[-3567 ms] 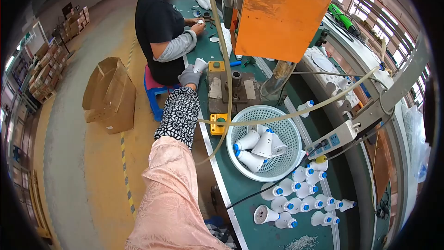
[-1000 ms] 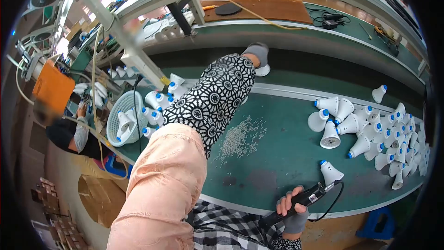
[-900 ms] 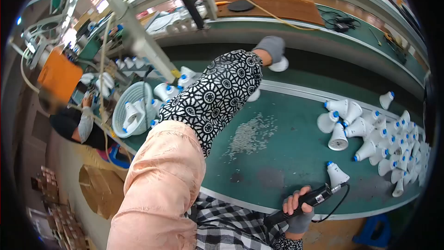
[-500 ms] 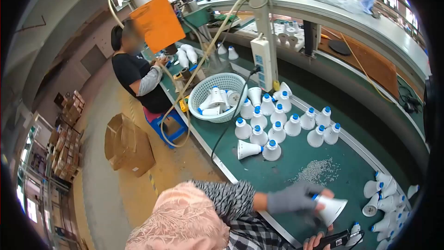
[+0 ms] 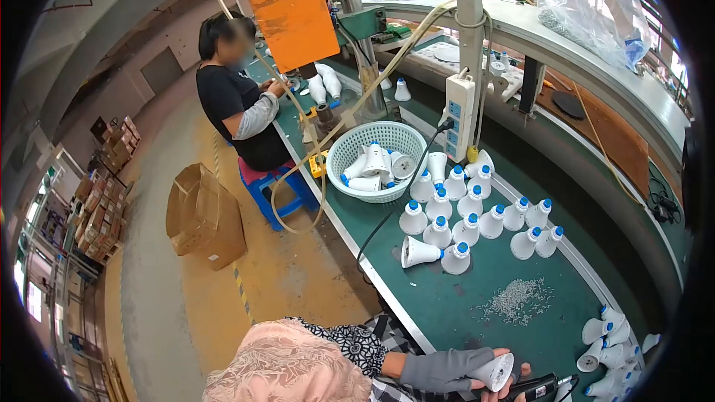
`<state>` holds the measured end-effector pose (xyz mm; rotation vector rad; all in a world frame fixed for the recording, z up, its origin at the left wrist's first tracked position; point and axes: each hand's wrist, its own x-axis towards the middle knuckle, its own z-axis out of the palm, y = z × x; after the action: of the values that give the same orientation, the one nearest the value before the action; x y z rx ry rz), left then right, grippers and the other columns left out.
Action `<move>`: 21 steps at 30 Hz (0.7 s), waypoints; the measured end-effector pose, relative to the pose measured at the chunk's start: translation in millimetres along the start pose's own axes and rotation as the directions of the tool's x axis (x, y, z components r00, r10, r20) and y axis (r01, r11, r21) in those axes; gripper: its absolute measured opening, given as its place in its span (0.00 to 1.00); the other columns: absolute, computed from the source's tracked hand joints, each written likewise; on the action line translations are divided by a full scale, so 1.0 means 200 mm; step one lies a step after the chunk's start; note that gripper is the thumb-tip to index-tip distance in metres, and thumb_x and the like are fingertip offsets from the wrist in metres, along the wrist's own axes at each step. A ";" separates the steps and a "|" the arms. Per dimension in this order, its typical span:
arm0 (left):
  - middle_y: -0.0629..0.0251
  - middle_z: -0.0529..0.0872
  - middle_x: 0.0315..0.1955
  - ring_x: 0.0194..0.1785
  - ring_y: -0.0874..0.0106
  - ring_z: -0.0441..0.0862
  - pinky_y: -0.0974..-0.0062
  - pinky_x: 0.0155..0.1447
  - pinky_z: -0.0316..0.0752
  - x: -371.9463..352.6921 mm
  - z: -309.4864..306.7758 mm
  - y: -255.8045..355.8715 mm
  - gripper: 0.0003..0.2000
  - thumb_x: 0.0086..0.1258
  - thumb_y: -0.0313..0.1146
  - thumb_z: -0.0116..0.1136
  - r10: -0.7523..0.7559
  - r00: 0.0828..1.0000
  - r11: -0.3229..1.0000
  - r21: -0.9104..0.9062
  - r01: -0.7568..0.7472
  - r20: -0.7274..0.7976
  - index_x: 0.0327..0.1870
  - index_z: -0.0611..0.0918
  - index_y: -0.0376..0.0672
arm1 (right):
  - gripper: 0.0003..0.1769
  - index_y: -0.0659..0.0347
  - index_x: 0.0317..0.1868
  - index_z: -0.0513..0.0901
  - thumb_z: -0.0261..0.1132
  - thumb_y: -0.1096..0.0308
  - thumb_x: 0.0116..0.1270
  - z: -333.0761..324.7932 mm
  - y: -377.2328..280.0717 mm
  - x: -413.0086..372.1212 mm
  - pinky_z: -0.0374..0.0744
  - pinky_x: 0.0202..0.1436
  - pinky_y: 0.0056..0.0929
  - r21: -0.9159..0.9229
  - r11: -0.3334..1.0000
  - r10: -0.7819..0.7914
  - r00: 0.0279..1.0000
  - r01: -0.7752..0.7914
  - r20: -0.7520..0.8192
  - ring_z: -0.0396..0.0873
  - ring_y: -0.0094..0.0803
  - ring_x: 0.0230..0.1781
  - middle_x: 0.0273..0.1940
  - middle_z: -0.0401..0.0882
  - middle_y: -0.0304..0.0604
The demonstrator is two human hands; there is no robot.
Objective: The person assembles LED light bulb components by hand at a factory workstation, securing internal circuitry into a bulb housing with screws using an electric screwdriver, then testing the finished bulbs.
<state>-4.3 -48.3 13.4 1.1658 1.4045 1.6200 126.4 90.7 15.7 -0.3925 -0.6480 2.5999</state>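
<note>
My left hand (image 5: 454, 368), in a grey fingerless glove, grips a white cone-shaped lamp housing (image 5: 494, 372) near the table's front edge. The housing lies tilted, its wide round face turned up and to the right. Just beside it, at the bottom edge, the fingers of my right hand (image 5: 508, 391) show partly, closed around a black corded hand tool (image 5: 538, 387) that looks like an electric screwdriver. The tool's far end is partly cut off by the frame. Beyond my hands, a scatter of small screws (image 5: 519, 301) lies on the green table (image 5: 447, 305).
White housings with blue caps (image 5: 467, 229) stand grouped in the middle; more lie piled at right (image 5: 612, 342). A pale basket (image 5: 376, 134) holds several white parts. A black cable (image 5: 387, 216) crosses the table. A co-worker (image 5: 242, 97) sits beyond, near an orange-panelled machine (image 5: 294, 22).
My left hand has brought the lamp housing lower, closer to my right hand, and turned its wide face upward. The right hand stays on the tool. The whole view has shifted slightly.
</note>
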 end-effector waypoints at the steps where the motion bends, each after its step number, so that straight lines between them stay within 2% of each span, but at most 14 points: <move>1: 0.55 0.73 0.55 0.60 0.62 0.74 0.67 0.65 0.69 0.00 0.01 -0.01 0.31 0.75 0.35 0.50 -0.008 1.000 1.000 0.001 0.008 -0.016 0.74 0.55 0.36 | 0.33 0.65 0.67 0.68 0.62 0.57 0.66 0.00 0.00 -0.01 0.73 0.32 0.27 -0.007 1.000 -0.004 1.000 0.004 0.009 0.69 0.28 0.25 0.31 0.69 0.39; 4: 0.60 0.78 0.50 0.55 0.65 0.78 0.65 0.59 0.72 0.07 -0.01 0.26 0.28 0.75 0.55 0.52 0.003 1.000 0.994 -0.110 -0.004 -0.004 0.64 0.69 0.41 | 0.33 0.65 0.67 0.67 0.62 0.57 0.66 -0.03 -0.03 -0.01 0.74 0.33 0.28 -0.023 1.000 -0.015 0.999 0.016 0.035 0.70 0.29 0.26 0.31 0.70 0.39; 7: 0.61 0.79 0.49 0.52 0.67 0.80 0.67 0.57 0.74 0.08 0.01 0.26 0.25 0.79 0.53 0.45 0.087 0.996 0.996 -0.020 -0.088 -0.035 0.62 0.69 0.40 | 0.33 0.65 0.67 0.67 0.62 0.57 0.66 -0.05 -0.04 -0.02 0.75 0.35 0.29 -0.048 0.999 -0.023 0.998 0.026 0.050 0.71 0.29 0.26 0.31 0.70 0.39; 10: 0.62 0.80 0.48 0.49 0.70 0.81 0.69 0.54 0.76 0.09 -0.01 0.34 0.24 0.79 0.54 0.43 -0.030 0.996 0.960 -0.276 0.053 0.086 0.60 0.69 0.41 | 0.34 0.65 0.68 0.66 0.62 0.57 0.66 -0.05 -0.04 -0.03 0.76 0.36 0.29 -0.100 0.994 -0.037 0.998 0.042 0.046 0.71 0.28 0.27 0.32 0.70 0.39; 13: 0.62 0.81 0.47 0.46 0.71 0.82 0.71 0.52 0.77 0.11 -0.01 0.27 0.21 0.80 0.49 0.45 0.078 0.985 0.941 -0.339 -0.022 0.152 0.60 0.69 0.40 | 0.34 0.65 0.68 0.66 0.62 0.57 0.66 -0.05 -0.05 -0.04 0.76 0.37 0.29 -0.144 0.988 -0.049 0.998 0.054 0.033 0.72 0.28 0.28 0.32 0.71 0.39; 16: 0.61 0.81 0.48 0.49 0.70 0.81 0.70 0.54 0.76 0.10 0.02 0.24 0.19 0.78 0.45 0.51 0.033 0.994 0.939 -0.345 0.005 0.106 0.59 0.70 0.40 | 0.34 0.65 0.68 0.65 0.62 0.56 0.66 -0.03 -0.04 -0.05 0.76 0.36 0.29 -0.158 0.987 -0.040 0.999 0.039 -0.001 0.71 0.27 0.27 0.32 0.71 0.39; 19: 0.61 0.80 0.49 0.52 0.69 0.79 0.68 0.57 0.74 0.08 0.02 0.22 0.20 0.76 0.42 0.56 0.059 0.996 0.982 -0.186 -0.047 0.064 0.60 0.69 0.40 | 0.34 0.65 0.68 0.65 0.62 0.56 0.66 -0.02 -0.03 -0.01 0.75 0.33 0.28 -0.160 0.987 -0.033 0.999 0.033 0.005 0.71 0.26 0.25 0.30 0.70 0.38; 21: 0.60 0.80 0.50 0.55 0.68 0.78 0.67 0.58 0.72 0.08 0.05 0.17 0.22 0.75 0.43 0.57 0.068 0.996 0.972 -0.226 -0.056 0.048 0.62 0.67 0.40 | 0.34 0.65 0.68 0.65 0.62 0.56 0.66 -0.01 -0.03 0.02 0.75 0.31 0.27 -0.149 0.988 -0.028 0.999 0.030 0.016 0.70 0.25 0.24 0.29 0.70 0.38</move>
<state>1.3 -35.5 49.1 1.1217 1.1257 1.7260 126.2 97.6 15.4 -0.4086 -0.8496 2.5366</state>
